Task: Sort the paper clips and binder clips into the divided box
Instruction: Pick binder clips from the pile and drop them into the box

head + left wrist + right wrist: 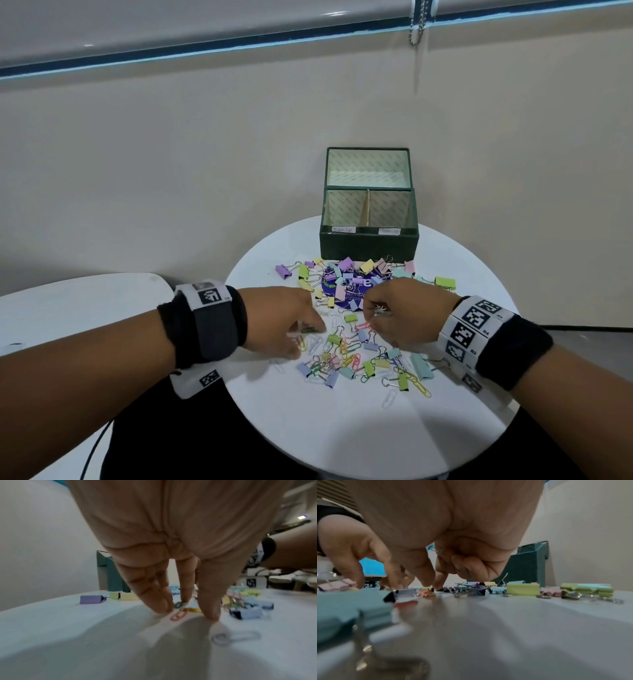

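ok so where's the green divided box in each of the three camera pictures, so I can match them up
Head view: the green box stands at the far edge of the round table, above centre, lid open, behind the clips.
Left wrist view: a strip of it shows at centre left, partly hidden by the left hand.
Right wrist view: it stands right of centre, behind the right hand.
Shared landmark: the white tabletop strewn with clips.

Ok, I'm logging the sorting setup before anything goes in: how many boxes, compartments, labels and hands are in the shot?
Divided box: 1
Compartments, left and right: 2
Labels on the box's front rim: 2
Hands, left hand and right hand holding binder clips: 2
Total: 7
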